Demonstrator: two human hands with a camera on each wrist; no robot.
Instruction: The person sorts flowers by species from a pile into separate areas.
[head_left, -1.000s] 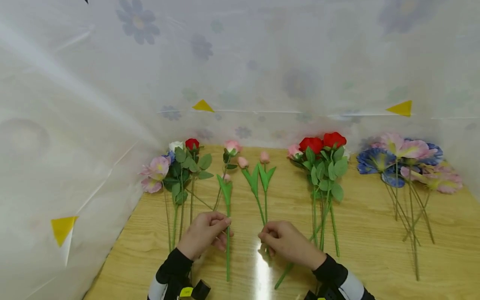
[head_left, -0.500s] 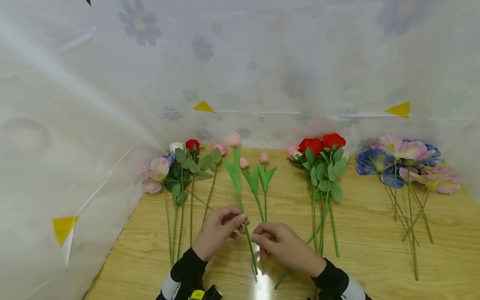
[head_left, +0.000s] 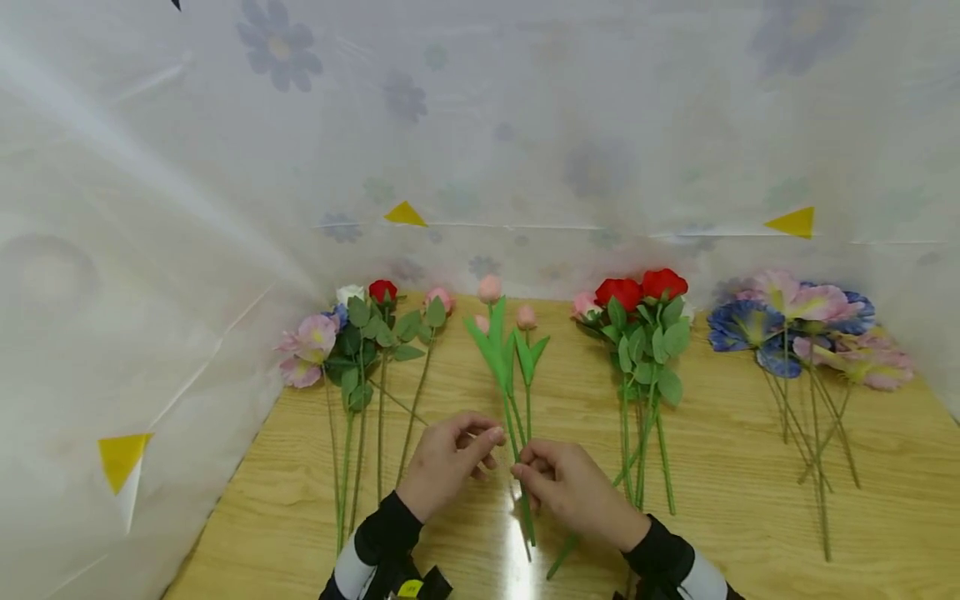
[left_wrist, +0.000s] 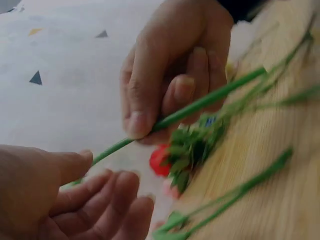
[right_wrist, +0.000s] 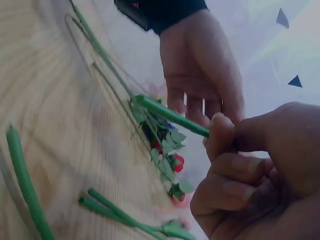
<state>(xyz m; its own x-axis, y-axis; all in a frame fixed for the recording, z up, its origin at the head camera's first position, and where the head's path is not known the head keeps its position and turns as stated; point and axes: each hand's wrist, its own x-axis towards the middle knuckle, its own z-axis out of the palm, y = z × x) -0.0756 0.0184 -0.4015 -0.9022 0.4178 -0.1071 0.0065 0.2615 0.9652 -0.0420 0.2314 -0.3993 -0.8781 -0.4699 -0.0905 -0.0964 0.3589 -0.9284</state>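
Rightward since the earlier frame, the pink tulip (head_left: 496, 354) has been carried, and its stem (right_wrist: 172, 117) has been released by the left hand (head_left: 450, 460). On the bench (head_left: 738, 533), blue-and-pink flowers (head_left: 783, 296) are laid at the far right, a rose bunch (head_left: 645, 342) right of centre and mixed flowers (head_left: 367, 333) at the left; no container is shown. By the right hand (head_left: 576, 490) the stem is pinched below the leaves, raised above the bench near two lying tulips (head_left: 527, 367); the left hand is held just beside it, fingers loosely bent. Light weight and a smooth, springy stem are to be expected; the soft head could probably be dented, so the bare stem is best gripped.
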